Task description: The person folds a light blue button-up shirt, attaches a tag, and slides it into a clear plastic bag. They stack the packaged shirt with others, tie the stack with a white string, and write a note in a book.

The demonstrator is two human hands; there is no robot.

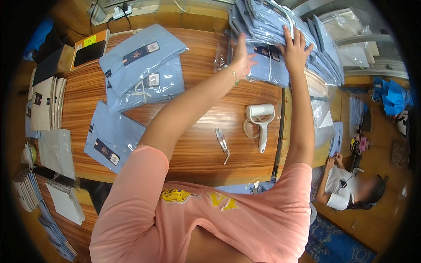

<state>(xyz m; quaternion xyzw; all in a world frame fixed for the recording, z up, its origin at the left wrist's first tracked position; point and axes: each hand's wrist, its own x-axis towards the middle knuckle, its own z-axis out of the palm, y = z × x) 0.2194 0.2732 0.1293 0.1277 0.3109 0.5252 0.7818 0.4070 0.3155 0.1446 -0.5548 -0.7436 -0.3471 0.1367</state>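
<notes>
Both of my arms reach to the far right of the table. My left hand is open, thumb raised, at the left side of a tied bundle of blue shirts in clear plastic; whether it touches is hard to tell. My right hand lies with fingers spread against a taller stack of bagged blue shirts, which sits above and behind that bundle. Neither hand grips anything. White string runs around the bundle, and dark tags show through the plastic.
Bagged blue shirts lie left of centre, with a single folded shirt nearer me. Thread snips and a white lint roller rest mid-table. A phone is far left. At right, a co-worker sits at another table.
</notes>
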